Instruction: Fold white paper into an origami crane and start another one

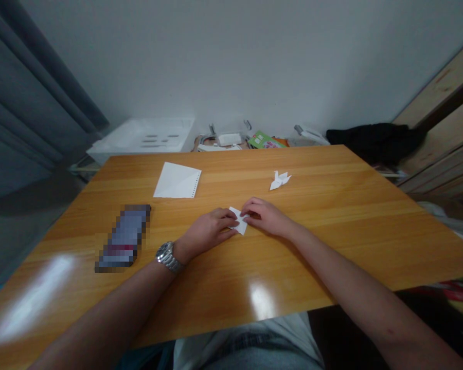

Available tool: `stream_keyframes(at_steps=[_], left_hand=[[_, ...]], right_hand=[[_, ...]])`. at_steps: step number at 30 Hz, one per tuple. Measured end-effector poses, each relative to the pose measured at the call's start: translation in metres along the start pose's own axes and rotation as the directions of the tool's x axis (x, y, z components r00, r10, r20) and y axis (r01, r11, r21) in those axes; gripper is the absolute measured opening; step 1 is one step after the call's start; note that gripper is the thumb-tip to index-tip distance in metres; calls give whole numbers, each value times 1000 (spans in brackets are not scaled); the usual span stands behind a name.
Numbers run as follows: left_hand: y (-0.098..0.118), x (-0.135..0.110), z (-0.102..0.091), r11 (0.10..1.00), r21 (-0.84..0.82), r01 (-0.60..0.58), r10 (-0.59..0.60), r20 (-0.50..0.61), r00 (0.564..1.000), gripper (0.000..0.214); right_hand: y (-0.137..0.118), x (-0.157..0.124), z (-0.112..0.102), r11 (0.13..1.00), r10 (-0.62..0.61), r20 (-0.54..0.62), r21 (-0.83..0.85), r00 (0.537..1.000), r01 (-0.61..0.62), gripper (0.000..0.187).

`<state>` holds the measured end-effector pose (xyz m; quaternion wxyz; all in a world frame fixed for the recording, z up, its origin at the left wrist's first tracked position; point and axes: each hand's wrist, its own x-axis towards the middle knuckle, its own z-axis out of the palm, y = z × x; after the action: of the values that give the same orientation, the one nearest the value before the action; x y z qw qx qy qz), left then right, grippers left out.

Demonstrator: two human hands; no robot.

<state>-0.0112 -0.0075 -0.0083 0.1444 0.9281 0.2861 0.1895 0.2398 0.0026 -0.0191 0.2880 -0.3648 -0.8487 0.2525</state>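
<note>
A small folded piece of white paper (238,222) lies on the wooden table between my two hands. My left hand (212,228) grips its left side, fingers bent and pressed onto it. From the other side, my right hand (268,216) pinches the paper's upper right edge. The fingertips cover parts of the paper, so some of its folds are hidden. Beyond my right hand stands a folded white paper crane (280,180). A silver watch (168,256) is on my left wrist.
A sheet of white paper (177,181) with a perforated edge lies at the far left of the table (332,195). A pixelated phone-like object (125,236) rests nearer on the left. Past the far edge are a white tray (150,134) and a green booklet (264,140).
</note>
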Motion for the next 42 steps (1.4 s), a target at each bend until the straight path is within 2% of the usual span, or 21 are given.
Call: stream_keyframes(at_steps=[9, 21, 25, 28, 31, 36, 42], left_hand=[[-2, -1, 1, 1000, 11, -4, 4, -12, 1000, 20], [1, 2, -3, 992, -123, 29, -33, -30, 999, 13], [-1, 1, -1, 983, -180, 36, -45, -48, 998, 11], [0, 0, -2, 979, -198, 54, -65, -49, 997, 11], [1, 1, -3, 980, -190, 67, -75, -39, 996, 14], [2, 1, -3, 992, -117, 35, -36, -9, 999, 21], [5, 0, -5, 1000, -8, -1, 1, 2, 1000, 23]], right_hand=[[-4, 0, -1, 1000, 8, -5, 3, 1000, -8, 9], [-7, -1, -3, 999, -33, 29, -17, 999, 33, 10], [-9, -2, -5, 994, -89, 96, -52, 991, 94, 27], [-10, -3, -7, 993, -97, 120, -58, 988, 105, 30], [-10, -3, -8, 990, -115, 137, -68, 984, 125, 27], [-9, -2, -13, 966, -205, 208, -115, 956, 232, 17], [-6, -1, -12, 914, -248, 194, -278, 949, 296, 19]])
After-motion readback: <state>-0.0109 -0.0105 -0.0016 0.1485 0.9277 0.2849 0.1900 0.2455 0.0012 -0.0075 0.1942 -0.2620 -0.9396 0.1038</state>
